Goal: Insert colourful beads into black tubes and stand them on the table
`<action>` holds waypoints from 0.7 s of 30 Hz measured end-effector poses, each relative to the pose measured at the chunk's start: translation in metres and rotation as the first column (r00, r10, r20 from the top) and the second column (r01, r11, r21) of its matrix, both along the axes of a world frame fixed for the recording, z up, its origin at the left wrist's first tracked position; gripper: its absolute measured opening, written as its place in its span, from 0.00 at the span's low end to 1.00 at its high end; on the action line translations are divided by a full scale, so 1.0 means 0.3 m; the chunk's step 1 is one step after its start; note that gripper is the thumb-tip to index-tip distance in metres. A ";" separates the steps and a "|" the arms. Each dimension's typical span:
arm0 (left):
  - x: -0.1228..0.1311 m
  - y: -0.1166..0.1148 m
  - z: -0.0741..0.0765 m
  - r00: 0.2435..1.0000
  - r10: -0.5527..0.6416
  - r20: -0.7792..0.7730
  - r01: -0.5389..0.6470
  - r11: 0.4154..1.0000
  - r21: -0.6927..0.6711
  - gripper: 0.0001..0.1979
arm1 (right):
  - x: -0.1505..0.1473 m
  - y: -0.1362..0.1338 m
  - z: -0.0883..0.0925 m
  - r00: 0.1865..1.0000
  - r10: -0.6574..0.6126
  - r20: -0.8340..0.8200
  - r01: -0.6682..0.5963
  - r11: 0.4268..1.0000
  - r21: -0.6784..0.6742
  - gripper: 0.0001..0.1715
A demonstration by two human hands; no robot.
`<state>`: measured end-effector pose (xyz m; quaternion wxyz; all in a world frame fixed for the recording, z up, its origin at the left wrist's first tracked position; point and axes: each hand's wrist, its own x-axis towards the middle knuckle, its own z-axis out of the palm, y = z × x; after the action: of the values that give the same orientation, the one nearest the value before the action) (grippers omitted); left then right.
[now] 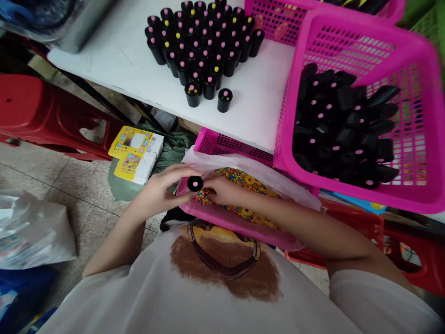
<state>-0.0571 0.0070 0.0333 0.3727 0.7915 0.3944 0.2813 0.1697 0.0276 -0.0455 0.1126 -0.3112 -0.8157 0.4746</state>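
Head camera, centre of the frame: clamped between thumb and fingers of the left hand (163,185), a small round black plastic cup with a pink centre (195,183), mouth up, apparently to keep the inside in sight. Just beside, dipped among tiny multicoloured round beads (227,175), the right hand (222,189), fingers bunched; on a bead or not, cannot tell. Around the beads and yellow ring-shaped pieces (249,180), a translucent white plastic sheet (292,182), likely for catching strays.

Upper centre, upright on a white tabletop (118,60): a tight cluster of black cups with pink and yellow centres (205,46), probably packed close for steadiness. Slightly apart, near the front edge, a lone black cup (225,101). At right, behind the high rim of a bright pink latticed plastic basket (292,106), black pieces in a loose heap (344,125).

For moving: bare tabletop left of the cluster; close above the hands, the table's front edge; at right, little room beside the basket.
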 end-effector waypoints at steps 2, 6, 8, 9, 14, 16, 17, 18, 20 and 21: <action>0.003 0.000 0.012 0.999 -0.006 -0.047 0.008 0.999 0.045 0.16 | 0.033 -0.007 0.031 0.999 -0.036 0.003 0.036 0.996 -0.084 0.22; 0.018 -0.010 -0.004 0.985 -0.017 -0.171 0.035 0.994 0.103 0.13 | 0.109 -0.034 0.113 0.989 -0.146 0.004 0.145 0.982 -0.121 0.16; 0.035 -0.017 -0.023 0.977 -0.032 -0.212 0.061 0.989 0.132 0.11 | 0.141 -0.052 0.154 0.979 -0.204 -0.024 0.203 0.979 -0.035 0.15; 0.045 -0.020 -0.033 0.974 -0.036 -0.225 0.069 0.987 0.142 0.10 | 0.151 -0.061 0.173 0.973 -0.229 -0.037 0.230 0.973 0.017 0.16; 0.095 -0.029 -0.067 0.958 -0.025 -0.284 0.066 0.989 0.135 0.12 | 0.147 -0.095 0.254 0.965 -0.261 0.027 0.256 0.960 0.115 0.20; 0.104 -0.031 -0.070 0.952 -0.010 -0.307 0.046 0.993 0.111 0.13 | 0.131 -0.100 0.278 0.958 -0.274 0.084 0.266 0.959 0.093 0.18; 0.106 -0.032 -0.069 0.949 0.002 -0.316 0.032 0.994 0.102 0.14 | 0.124 -0.101 0.289 0.955 -0.277 0.107 0.267 0.958 0.103 0.17; 0.107 -0.033 -0.068 0.946 0.013 -0.323 0.019 0.995 0.095 0.14 | 0.119 -0.102 0.298 0.955 -0.269 0.126 0.252 0.959 0.132 0.17; 0.107 -0.034 -0.066 0.944 0.028 -0.328 0.002 0.996 0.092 0.15 | 0.118 -0.102 0.315 0.964 -0.214 0.156 0.177 0.958 0.225 0.18; 0.106 -0.035 -0.066 0.946 0.033 -0.323 -0.002 0.995 0.096 0.16 | 0.121 -0.103 0.322 0.968 -0.187 0.167 0.139 0.954 0.268 0.19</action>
<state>-0.0254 -0.0034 0.0135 0.2622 0.8402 0.4437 0.1690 0.2060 -0.0035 0.0511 0.1119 -0.4046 -0.8481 0.3234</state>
